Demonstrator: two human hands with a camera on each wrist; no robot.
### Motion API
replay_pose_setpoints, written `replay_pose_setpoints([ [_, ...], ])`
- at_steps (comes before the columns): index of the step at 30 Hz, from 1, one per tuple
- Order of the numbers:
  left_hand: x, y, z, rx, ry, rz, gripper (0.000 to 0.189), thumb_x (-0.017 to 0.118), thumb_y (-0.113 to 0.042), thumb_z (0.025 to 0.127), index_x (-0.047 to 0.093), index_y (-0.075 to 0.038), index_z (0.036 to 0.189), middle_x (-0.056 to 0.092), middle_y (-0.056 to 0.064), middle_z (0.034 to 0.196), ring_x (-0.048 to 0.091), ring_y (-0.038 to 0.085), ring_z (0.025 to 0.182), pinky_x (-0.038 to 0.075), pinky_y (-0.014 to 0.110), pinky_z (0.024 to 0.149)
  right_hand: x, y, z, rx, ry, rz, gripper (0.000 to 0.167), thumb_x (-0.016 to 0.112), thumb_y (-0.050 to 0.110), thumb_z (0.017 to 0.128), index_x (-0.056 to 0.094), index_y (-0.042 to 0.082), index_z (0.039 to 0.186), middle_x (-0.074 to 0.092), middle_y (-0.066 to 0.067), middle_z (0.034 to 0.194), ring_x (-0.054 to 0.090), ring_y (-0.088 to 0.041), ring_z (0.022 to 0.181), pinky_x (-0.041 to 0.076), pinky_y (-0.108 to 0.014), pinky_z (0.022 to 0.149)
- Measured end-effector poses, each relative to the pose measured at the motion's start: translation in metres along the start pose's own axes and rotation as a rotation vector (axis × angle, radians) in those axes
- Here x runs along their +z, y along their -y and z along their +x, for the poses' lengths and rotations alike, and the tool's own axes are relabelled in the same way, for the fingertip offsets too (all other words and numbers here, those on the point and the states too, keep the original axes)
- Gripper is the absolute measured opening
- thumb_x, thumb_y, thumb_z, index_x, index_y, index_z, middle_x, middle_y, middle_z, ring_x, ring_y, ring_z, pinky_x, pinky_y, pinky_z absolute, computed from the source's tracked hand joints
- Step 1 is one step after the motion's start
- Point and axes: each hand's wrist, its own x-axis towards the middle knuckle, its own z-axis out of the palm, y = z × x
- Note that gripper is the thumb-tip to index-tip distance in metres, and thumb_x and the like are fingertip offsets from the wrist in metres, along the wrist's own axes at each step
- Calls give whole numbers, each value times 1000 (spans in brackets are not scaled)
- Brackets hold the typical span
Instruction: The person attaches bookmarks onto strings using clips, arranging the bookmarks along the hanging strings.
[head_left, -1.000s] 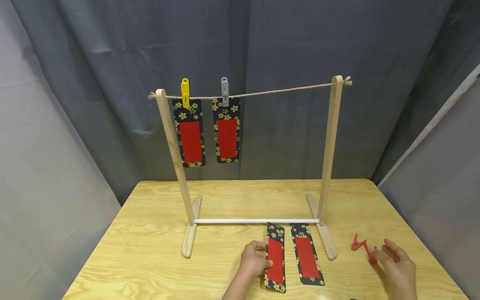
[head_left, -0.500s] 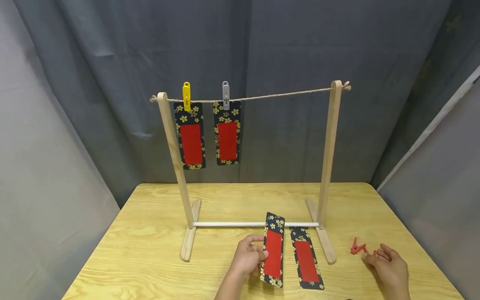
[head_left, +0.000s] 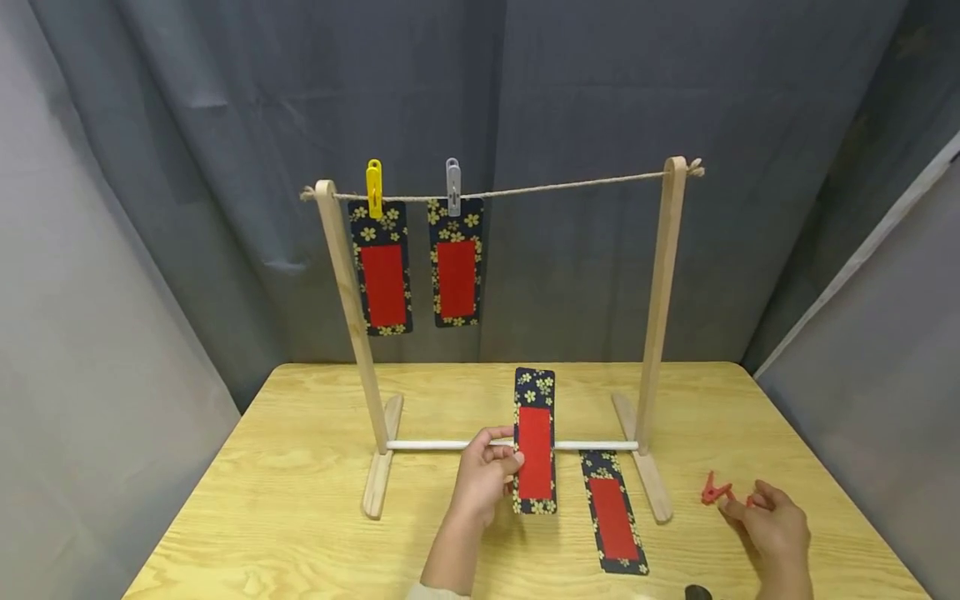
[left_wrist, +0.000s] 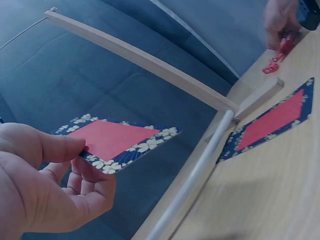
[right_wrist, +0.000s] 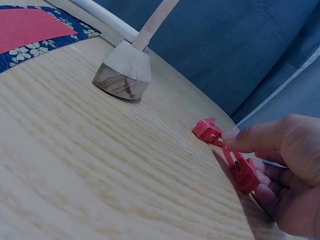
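My left hand (head_left: 480,479) pinches a dark floral card with a red middle panel (head_left: 534,454) by its left edge, thumb in front and fingers behind. The card stands upright above the table, in front of the rack's white bar. At the right, my right hand (head_left: 776,529) has its thumb and fingers around a red clothespin (right_wrist: 244,174) close over the tabletop. A second red clothespin (right_wrist: 206,130) lies just beyond the thumb. Another card of the same pattern (head_left: 613,517) lies flat on the table between the hands.
A wooden rack (head_left: 657,308) with a string (head_left: 570,182) stands across the table (head_left: 247,500). Two matching cards hang from the string's left part, under a yellow clothespin (head_left: 374,190) and a grey clothespin (head_left: 453,188). A small dark object (head_left: 697,592) shows at the bottom edge.
My left hand has raised the card off the table, up and slightly left, and turned it more upright. My right hand has shifted slightly left at the red clothespins.
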Motion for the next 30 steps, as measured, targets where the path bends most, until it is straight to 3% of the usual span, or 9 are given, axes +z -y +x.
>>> replay_pose_setpoints([
  [3,0,-5,5,9,-5,-41,32,62,4,84,57,-6,114,50,5,85,51,15,72,42,25,55,1,-1,0,-2,-7,16,87,75,15,76,23,-8,142,36,-26,126,39,-37,110,48,-22,75],
  [7,2,-13,11,48,4,-88,31,60,4,86,56,-5,115,50,5,85,51,15,72,42,25,54,4,0,-1,29,-18,147,89,76,3,72,22,-8,142,36,-25,123,44,-31,101,51,-21,67],
  [9,3,-17,13,68,6,-102,31,60,4,86,56,-5,115,50,5,85,51,15,71,42,25,53,6,0,-2,10,-40,106,85,76,5,73,26,-11,140,39,-28,118,44,-34,99,50,-33,80],
  [12,4,-23,17,85,0,-107,30,60,4,86,56,-5,115,49,6,86,51,15,71,42,25,53,7,2,-3,-60,-91,-82,70,73,14,77,38,-14,131,46,-34,112,41,-45,103,32,-51,96],
  [15,4,-27,20,90,-6,-104,30,60,4,86,57,-7,114,49,6,87,51,16,72,43,26,54,9,3,-2,-120,-150,-209,56,68,16,78,47,-14,121,54,-33,111,43,-51,102,27,-57,93],
  [20,5,-27,24,100,-1,-110,31,59,5,86,58,-8,114,49,6,87,51,16,72,44,27,54,13,2,-3,-133,-202,-211,45,63,11,78,53,-14,115,56,-32,110,47,-49,100,35,-55,87],
  [23,6,-28,26,110,-4,-124,31,58,6,86,58,-8,114,48,6,87,50,16,73,44,26,54,13,1,-5,-114,-224,-177,44,61,11,80,53,-13,117,55,-32,112,49,-47,100,38,-51,83],
  [25,7,-30,28,117,-7,-139,31,58,6,86,58,-8,114,47,6,87,50,16,73,44,26,55,12,3,-5,-96,-240,-132,45,63,12,82,53,-13,119,55,-31,114,56,-36,92,44,-38,78],
  [30,9,-38,36,150,-8,-159,30,58,6,87,57,-6,114,46,5,86,49,16,74,43,26,55,6,16,-6,5,-162,237,56,65,11,85,43,-10,132,54,-23,108,55,-1,72,51,-19,63],
])
